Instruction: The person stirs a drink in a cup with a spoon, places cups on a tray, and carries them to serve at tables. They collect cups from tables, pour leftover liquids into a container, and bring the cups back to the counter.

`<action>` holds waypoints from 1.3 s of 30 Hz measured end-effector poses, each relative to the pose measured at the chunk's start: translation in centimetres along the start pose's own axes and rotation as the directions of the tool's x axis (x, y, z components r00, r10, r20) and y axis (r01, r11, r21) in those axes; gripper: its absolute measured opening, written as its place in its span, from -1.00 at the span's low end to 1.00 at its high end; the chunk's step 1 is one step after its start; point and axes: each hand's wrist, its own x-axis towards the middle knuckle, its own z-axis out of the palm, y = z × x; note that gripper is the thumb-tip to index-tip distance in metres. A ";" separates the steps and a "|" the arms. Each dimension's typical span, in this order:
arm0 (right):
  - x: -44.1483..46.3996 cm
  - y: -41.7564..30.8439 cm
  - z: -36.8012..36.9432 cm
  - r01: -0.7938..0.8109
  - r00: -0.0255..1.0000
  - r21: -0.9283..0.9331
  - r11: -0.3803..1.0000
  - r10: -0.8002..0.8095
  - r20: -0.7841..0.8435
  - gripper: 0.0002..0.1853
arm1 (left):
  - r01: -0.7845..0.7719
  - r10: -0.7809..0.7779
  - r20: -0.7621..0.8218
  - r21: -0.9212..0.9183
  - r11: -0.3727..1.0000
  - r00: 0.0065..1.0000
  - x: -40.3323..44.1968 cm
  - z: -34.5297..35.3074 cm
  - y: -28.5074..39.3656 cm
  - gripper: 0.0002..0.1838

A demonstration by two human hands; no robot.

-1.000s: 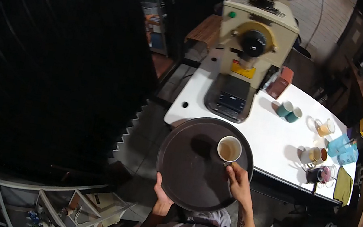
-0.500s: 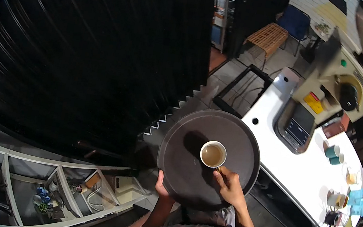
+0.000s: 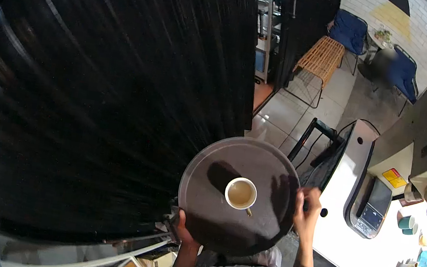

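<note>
A round dark serving tray [image 3: 207, 210] is held level in front of my body. On it stands a white cup [image 3: 241, 194] of milky brown coffee, upright, its gold-toned handle pointing toward me. My left hand [image 3: 187, 230] grips the tray's near left edge, thumb on the rim and fingers hidden beneath. At the tray's right edge is my right hand [image 3: 308, 208], apart from the cup, thumb and bent fingers separated with nothing visible between them. Its shadow falls across the tray; whether it touches the rim I cannot tell.
To the right, a white counter [image 3: 334, 229] carries a black scale [image 3: 376, 205], a coffee machine [image 3: 414, 155], green cups [image 3: 407, 224] and more cups. A black corrugated wall [image 3: 120, 92] fills the left. A woven bench [image 3: 321, 58] and blue chairs [image 3: 349, 32] stand ahead.
My right hand has let go of the cup's handle and moved right to the tray's edge. The view has turned, showing more of the doorway and seating. My left hand still holds the tray.
</note>
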 end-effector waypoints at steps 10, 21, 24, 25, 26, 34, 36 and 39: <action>9.9 3.7 5.9 -0.584 0.802 0.364 0.725 0.584 0.123 -0.52 | 0.274 -0.283 0.134 0.080 0.958 0.950 19.9 8.0 1.8 -0.34; 16.7 8.5 11.1 -0.421 0.747 0.270 0.866 0.500 -0.437 -0.83 | 0.510 -0.605 0.036 0.499 0.701 0.795 39.9 19.8 -1.3 -0.43; 18.2 10.2 11.8 -0.566 0.644 0.268 0.780 0.621 -0.448 -0.72 | 0.525 -0.685 0.137 0.541 0.657 0.716 45.3 22.3 -3.4 -0.42; 18.9 11.0 12.2 -0.566 0.629 0.273 0.777 0.622 -0.466 -0.72 | 0.502 -0.698 0.201 0.563 0.657 0.688 47.1 23.0 -4.1 -0.42; 19.5 12.3 12.7 -0.542 0.603 0.312 0.780 0.620 -0.503 -0.71 | 0.525 -0.707 0.176 0.554 0.647 0.685 48.8 23.7 -5.1 -0.40; 28.0 22.2 11.4 -0.575 0.466 0.317 0.754 0.620 -0.631 -0.67 | 0.275 -0.662 0.099 0.856 0.437 0.743 58.1 35.4 -17.2 -0.23; 30.2 25.8 11.0 -0.610 0.443 0.199 0.767 0.539 -0.717 -0.69 | 0.333 -0.711 0.025 0.872 0.360 0.702 59.7 39.3 -20.1 -0.19; 34.6 29.5 8.3 -0.580 0.433 0.175 0.796 0.483 -0.761 -0.71 | 0.146 -0.605 0.061 0.947 0.287 0.794 63.2 43.0 -25.8 -0.22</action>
